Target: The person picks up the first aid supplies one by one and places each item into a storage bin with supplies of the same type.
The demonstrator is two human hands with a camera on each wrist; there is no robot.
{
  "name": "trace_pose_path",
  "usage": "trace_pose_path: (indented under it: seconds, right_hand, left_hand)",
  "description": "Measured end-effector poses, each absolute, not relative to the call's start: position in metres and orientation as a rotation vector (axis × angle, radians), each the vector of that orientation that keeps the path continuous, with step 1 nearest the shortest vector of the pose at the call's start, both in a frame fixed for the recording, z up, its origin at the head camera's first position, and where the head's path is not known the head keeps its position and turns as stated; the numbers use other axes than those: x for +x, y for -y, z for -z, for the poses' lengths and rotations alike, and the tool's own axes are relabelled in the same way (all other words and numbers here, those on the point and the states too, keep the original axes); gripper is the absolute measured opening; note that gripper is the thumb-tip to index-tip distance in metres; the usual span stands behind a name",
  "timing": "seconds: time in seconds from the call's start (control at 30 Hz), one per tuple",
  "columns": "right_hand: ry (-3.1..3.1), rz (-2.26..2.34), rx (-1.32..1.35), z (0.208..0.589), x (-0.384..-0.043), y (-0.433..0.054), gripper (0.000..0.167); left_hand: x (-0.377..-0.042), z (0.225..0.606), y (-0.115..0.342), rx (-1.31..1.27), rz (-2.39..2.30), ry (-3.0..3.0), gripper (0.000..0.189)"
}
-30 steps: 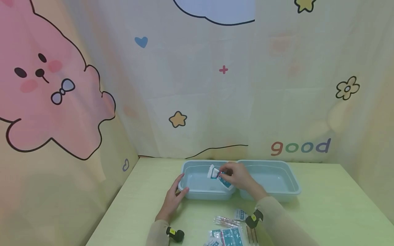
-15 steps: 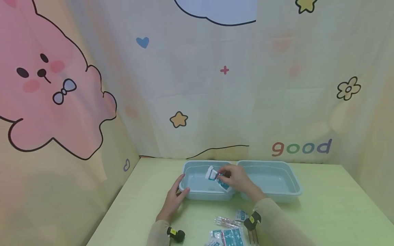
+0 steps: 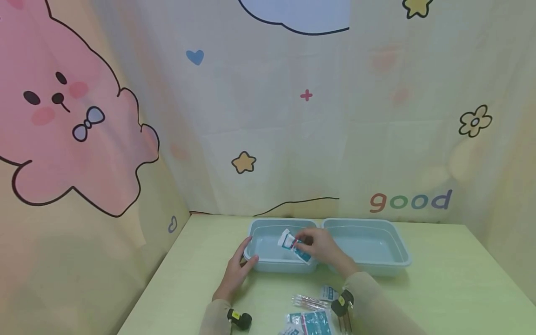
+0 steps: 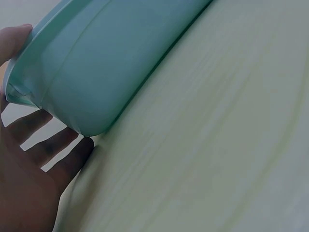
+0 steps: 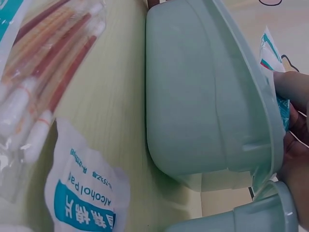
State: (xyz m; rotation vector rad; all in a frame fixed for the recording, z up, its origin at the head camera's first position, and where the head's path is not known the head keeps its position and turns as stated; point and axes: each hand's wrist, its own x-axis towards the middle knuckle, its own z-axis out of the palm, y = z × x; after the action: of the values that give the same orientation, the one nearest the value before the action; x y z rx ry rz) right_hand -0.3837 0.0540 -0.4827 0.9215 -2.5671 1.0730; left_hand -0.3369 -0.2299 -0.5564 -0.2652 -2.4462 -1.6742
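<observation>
My left hand (image 3: 235, 274) holds the left corner of a light blue plastic bin (image 3: 280, 266). In the left wrist view the thumb lies over the rim and the spread fingertips touch the bin's outer end wall. Above this bin, toward its right side, my right hand (image 3: 322, 244) pinches a small white-and-teal packet (image 3: 302, 255) between thumb and fingers. The packet slants, its white end pointing up and left. In the right wrist view the bin's rim hides part of the packet (image 5: 283, 113) and the fingers.
A second light blue bin (image 3: 368, 267) stands against the first on the right. Nearer me lie bagged cotton swabs (image 3: 310, 302), an alcohol pad sachet (image 3: 329, 293), teal-and-white packets (image 3: 316, 322) and thin brown sticks (image 3: 345, 323). A printed curtain (image 3: 272, 116) hangs behind the table.
The right hand has shifted slightly left and down with the packet, which has turned to show more of its teal face. The left hand stays on the bin.
</observation>
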Motion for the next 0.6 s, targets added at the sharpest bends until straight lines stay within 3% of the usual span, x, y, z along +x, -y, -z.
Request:
trace_pose_path:
  seconds: [0.6]
  right_hand:
    - [2.605,-1.096,0.873,0.4836,-0.3845,-0.0528,0.020]
  left_hand:
    - [-0.3359,0.5558,0.2301,-0.257,1.680,2.451,0.062]
